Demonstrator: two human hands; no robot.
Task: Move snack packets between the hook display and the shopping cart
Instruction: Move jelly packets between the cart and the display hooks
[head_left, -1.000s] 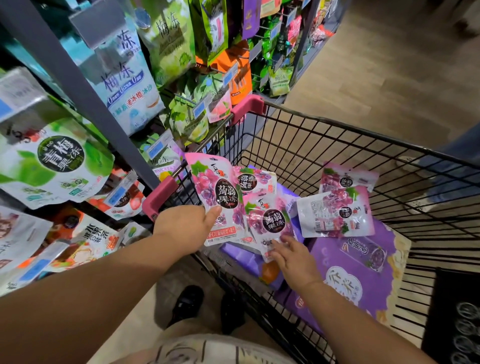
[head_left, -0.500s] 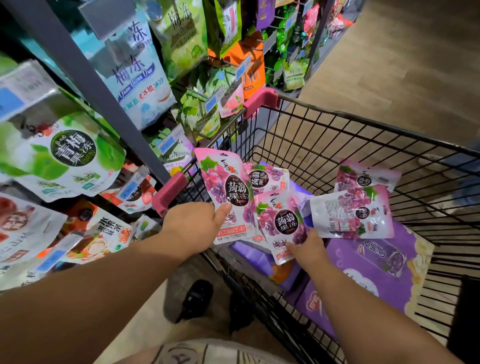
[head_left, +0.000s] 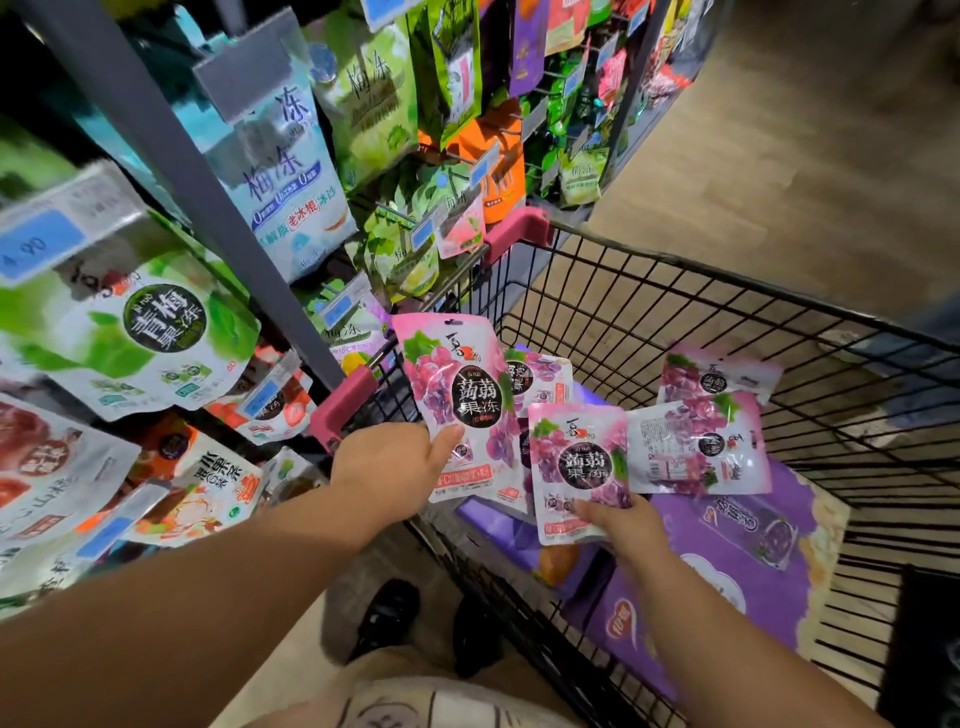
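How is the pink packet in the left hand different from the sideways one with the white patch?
The held packet stands upright in the left hand; the sideways packet lies in the cart, untouched. The held packet shows a big dark oval with large letters; the sideways packet shows small print on white and a small oval. Both are pink with purple grapes.

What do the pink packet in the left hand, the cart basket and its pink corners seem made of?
Pink packet, held by the left hand: glossy plastic film, likely; it shows glare and bends. Cart basket: thin dark wire grid, probably coated metal. Pink corners: smooth matte moulded pieces, apparently plastic.
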